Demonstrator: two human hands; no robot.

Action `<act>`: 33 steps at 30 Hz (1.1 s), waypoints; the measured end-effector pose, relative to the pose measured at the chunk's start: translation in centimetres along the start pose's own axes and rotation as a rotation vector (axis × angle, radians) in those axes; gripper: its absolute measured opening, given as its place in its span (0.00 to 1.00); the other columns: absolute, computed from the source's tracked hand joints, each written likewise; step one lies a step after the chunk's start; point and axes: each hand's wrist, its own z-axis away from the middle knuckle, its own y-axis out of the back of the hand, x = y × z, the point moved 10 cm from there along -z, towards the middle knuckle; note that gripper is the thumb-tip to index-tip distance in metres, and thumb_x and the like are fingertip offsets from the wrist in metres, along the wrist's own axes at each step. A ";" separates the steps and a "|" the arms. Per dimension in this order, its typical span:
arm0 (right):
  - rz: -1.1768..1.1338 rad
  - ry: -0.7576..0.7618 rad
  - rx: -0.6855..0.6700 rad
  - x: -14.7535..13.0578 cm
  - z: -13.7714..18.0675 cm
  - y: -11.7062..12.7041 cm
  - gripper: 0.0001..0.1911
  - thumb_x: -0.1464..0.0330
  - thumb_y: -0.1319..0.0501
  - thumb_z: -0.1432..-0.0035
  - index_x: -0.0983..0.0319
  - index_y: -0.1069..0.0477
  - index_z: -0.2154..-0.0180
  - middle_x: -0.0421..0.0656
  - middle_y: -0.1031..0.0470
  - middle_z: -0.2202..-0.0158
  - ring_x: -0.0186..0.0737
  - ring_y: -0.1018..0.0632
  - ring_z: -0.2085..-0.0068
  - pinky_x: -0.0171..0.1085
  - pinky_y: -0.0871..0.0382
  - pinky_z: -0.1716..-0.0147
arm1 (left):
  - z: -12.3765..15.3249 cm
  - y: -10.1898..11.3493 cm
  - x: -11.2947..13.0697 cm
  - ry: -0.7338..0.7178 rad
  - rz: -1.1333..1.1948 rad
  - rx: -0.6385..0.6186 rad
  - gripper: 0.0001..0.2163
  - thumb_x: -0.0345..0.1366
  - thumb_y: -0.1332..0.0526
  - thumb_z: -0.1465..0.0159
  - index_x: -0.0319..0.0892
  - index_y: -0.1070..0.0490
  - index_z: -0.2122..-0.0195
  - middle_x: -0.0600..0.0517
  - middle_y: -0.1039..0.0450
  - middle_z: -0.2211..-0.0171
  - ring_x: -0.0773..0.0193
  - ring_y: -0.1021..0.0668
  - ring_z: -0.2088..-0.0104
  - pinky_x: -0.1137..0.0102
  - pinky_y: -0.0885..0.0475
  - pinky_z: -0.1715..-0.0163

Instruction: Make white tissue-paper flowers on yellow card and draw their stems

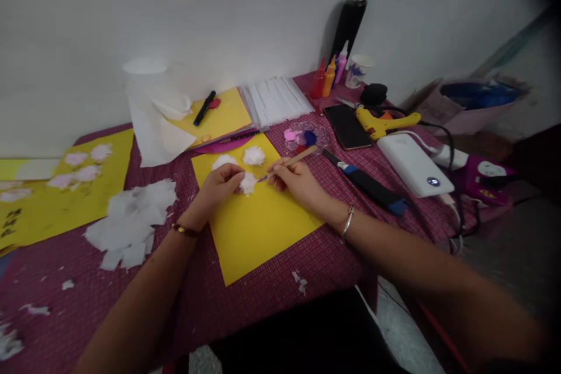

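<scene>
In my right hand (291, 180) is a paintbrush (302, 155) with a wooden handle, held like a pen. Its dark tip meets the edge of a white ruffled paper flower (248, 183) on a yellow sheet (258, 239). My left hand (222, 184) pinches that flower at its left side. Two more white flowers lie behind it: one (253, 156) stands free, and another (224, 161) is partly covered by my left hand. Beyond my right hand sits a clear scalloped palette (322, 135) with pink, blue and red paint.
White tissue pieces (131, 222) lie to the left, near another yellow sheet (99, 204) bearing pinkish flowers. To the right are a phone (346, 127), yellow glue gun (381, 123), white power bank (414, 163) and cables. Paint bottles (328, 77), a paper cup (358, 72) and a black flask (349, 20) stand behind.
</scene>
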 end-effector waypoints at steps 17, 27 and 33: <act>0.288 0.274 -0.246 -1.3 1.0 -4.4 0.10 0.70 0.45 0.39 0.61 0.25 0.66 0.43 0.21 0.60 0.35 0.23 0.59 0.37 0.30 0.57 | 4.8 2.2 -0.1 -0.101 -0.113 0.152 0.05 0.37 0.40 0.41 0.41 0.30 0.70 0.54 0.29 0.73 0.66 0.28 0.72 0.73 0.33 0.72; 0.233 0.197 -0.166 -0.1 0.2 -3.8 0.09 0.68 0.45 0.39 0.62 0.27 0.64 0.42 0.23 0.64 0.34 0.24 0.64 0.34 0.31 0.67 | 4.9 0.4 2.0 -0.351 -0.384 0.113 0.09 0.33 0.44 0.37 0.44 0.23 0.62 0.51 0.26 0.70 0.66 0.25 0.70 0.71 0.31 0.69; 0.171 0.148 -0.130 0.2 0.3 -3.0 0.09 0.66 0.46 0.39 0.61 0.29 0.65 0.41 0.25 0.68 0.33 0.27 0.70 0.33 0.33 0.72 | 4.5 0.5 1.8 -0.326 -0.424 0.130 0.08 0.32 0.44 0.37 0.43 0.24 0.64 0.51 0.26 0.69 0.65 0.25 0.69 0.70 0.31 0.69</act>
